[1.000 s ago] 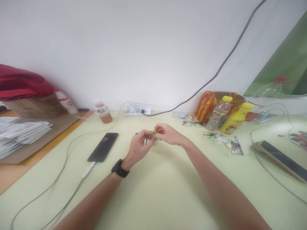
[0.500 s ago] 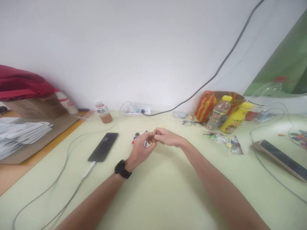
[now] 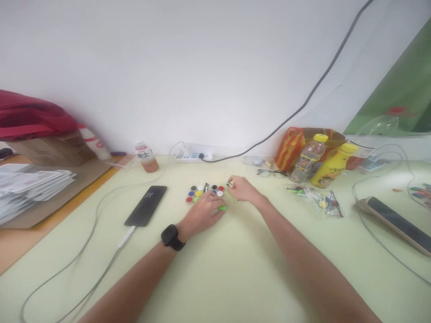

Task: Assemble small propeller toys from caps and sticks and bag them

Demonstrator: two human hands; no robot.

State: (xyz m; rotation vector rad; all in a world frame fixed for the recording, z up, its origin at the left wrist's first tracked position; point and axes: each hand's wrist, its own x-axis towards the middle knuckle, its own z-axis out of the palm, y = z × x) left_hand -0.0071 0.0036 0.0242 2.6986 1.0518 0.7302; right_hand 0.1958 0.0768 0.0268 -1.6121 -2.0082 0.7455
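Several small round coloured discs, among them a red disc [image 3: 189, 200], a blue disc [image 3: 191, 194] and a white disc [image 3: 220, 194], lie grouped on the table. My left hand [image 3: 204, 210] rests palm down over the near part of this group, its fingers stretched out and hiding some discs. A bright green piece [image 3: 222, 207] shows by its fingertips. To the right, my right hand [image 3: 243, 189] is closed, pinching a small yellow, white and dark blue piece [image 3: 230, 184]. A small upright dark and white piece [image 3: 206, 187] is behind my left hand.
A charging phone [image 3: 146, 206] lies left of the discs, its cable trailing forward. Glasses [image 3: 271, 173], bottles [image 3: 308, 158] and a plastic bag of small parts [image 3: 325, 203] are to the right. A power strip [image 3: 193, 156] sits against the wall.
My hands, together before, are now apart. The left has lowered onto the discs with its fingers stretched; the right has moved slightly right, with the small piece now showing in its pinch.
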